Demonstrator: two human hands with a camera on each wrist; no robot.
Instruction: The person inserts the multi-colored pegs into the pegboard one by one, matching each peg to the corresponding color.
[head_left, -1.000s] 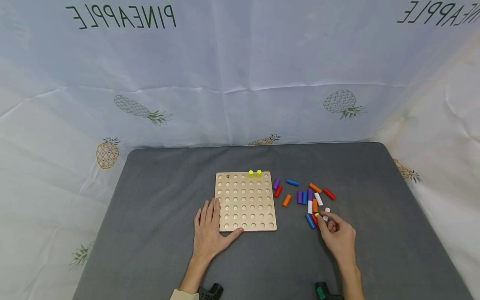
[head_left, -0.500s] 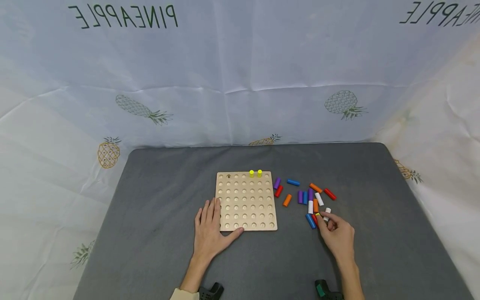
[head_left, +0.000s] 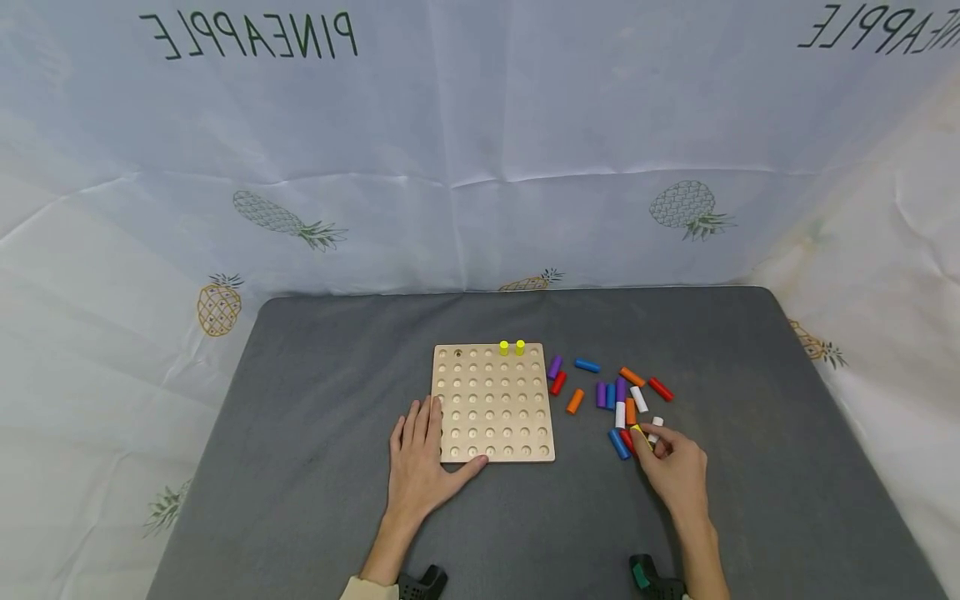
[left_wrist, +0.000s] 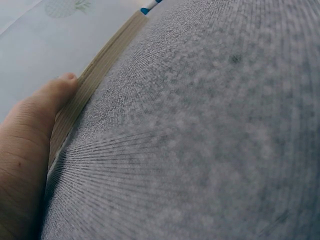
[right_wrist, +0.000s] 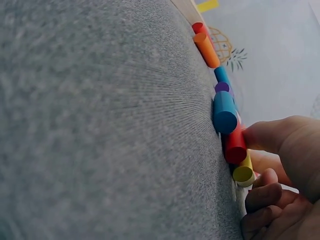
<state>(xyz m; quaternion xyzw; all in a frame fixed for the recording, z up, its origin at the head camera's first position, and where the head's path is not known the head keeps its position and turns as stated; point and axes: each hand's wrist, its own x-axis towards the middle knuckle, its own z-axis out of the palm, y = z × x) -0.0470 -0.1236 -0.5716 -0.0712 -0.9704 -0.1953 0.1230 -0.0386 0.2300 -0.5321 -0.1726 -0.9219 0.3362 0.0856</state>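
Observation:
A square wooden pegboard (head_left: 498,406) with rows of round holes lies on the grey table. Two yellow pegs (head_left: 504,347) stand upright in its far row. My left hand (head_left: 422,473) rests at the board's near left corner, fingers straight along the left side and thumb on the front edge (left_wrist: 91,77). To the right of the board, my right hand (head_left: 675,473) pinches a yellow peg (right_wrist: 243,173) between thumb and index finger, low at the table among loose pegs. A red peg (right_wrist: 235,146) and a blue peg (head_left: 619,444) lie right beside those fingers.
Several loose pegs in purple, blue, orange, red and white lie right of the board, including an orange peg (head_left: 574,402) and a far red peg (head_left: 660,388). A white cloth (head_left: 480,225) printed with pineapples hangs behind the table (head_left: 315,375).
The yellow peg at my right fingertips shows more now, and the hand has shifted slightly left. The blue and red pegs beside it have moved a little. My left hand stays on the board.

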